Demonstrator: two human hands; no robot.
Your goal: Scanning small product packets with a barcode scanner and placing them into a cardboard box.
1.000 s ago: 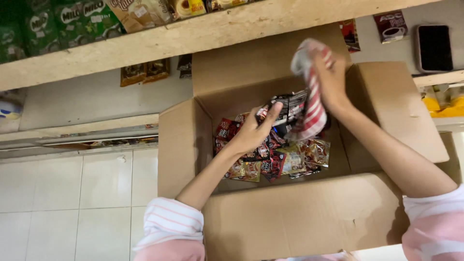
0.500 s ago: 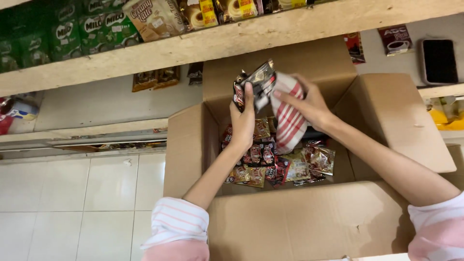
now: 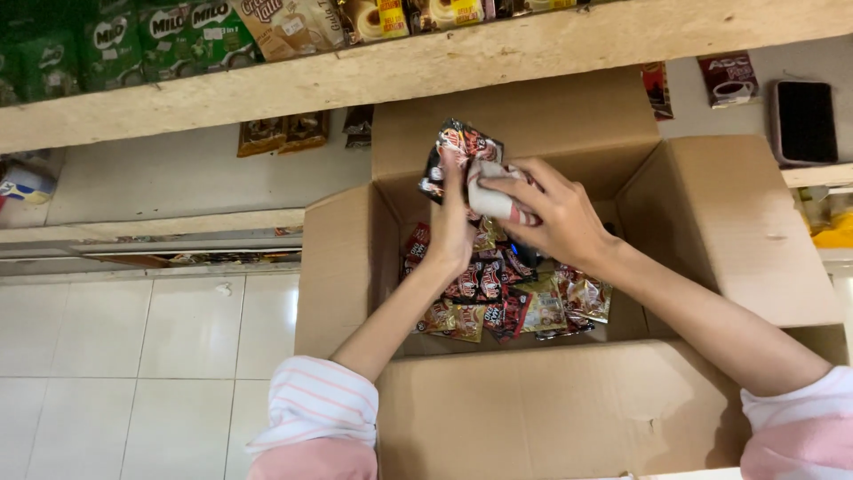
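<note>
White floor tiles [image 3: 133, 356] fill the lower left of the frame, and a rough wooden shelf board [image 3: 400, 67] runs across the top, carrying green packets [image 3: 133, 40] at the upper left and beige and yellow boxes [image 3: 373, 20] toward the middle. Below the shelf, at centre, an open cardboard box [image 3: 711, 222] stands with its flaps folded outward; its bottom is covered with a loose heap of small red, black and gold sachets [image 3: 524, 307]. Above that heap, in the upper middle of the frame, both hands meet on a bunch of sachets [image 3: 462, 151] lifted clear of the pile. The left hand [image 3: 451, 236] reaches up from the lower centre, fingers curled around the bunch from the left. The right hand [image 3: 546, 213] comes in from the lower right, fingers closed over the red-and-white striped part of the bunch. Both sleeves [image 3: 315, 413] are pink-and-white striped. At the upper right a dark phone [image 3: 802, 122] lies on a pale ledge, beside a small dark red packet [image 3: 729, 80].
</note>
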